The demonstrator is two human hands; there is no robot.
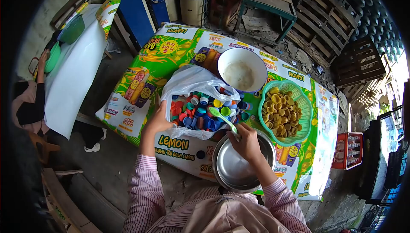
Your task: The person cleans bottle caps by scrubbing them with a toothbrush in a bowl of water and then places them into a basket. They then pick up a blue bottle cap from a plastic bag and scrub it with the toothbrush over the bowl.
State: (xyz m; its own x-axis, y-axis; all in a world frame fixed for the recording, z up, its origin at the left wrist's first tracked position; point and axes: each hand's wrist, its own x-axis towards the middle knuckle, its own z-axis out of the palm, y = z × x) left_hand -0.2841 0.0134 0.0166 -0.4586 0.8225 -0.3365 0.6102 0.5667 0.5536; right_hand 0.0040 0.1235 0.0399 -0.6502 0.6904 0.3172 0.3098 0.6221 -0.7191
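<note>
My left hand (157, 121) grips the near left edge of a white plastic bag (188, 81) full of mixed colourful bottle caps (200, 111). My right hand (245, 141) holds a green spoon (222, 117) by its handle, with the scoop reaching into the caps. Under that hand sits an empty steel bowl (239, 171). A green basket (305, 105) to the right holds yellow caps (282, 113). A white bowl (226, 60) stands beyond the bag.
The table carries a green printed lemon-drink banner (149, 62). Another person (30, 105) sits at a white-covered table (72, 75) on the left with green bowls (72, 30). Wooden pallets (333, 15) stack at the back right; a red crate (349, 149) stands on the right.
</note>
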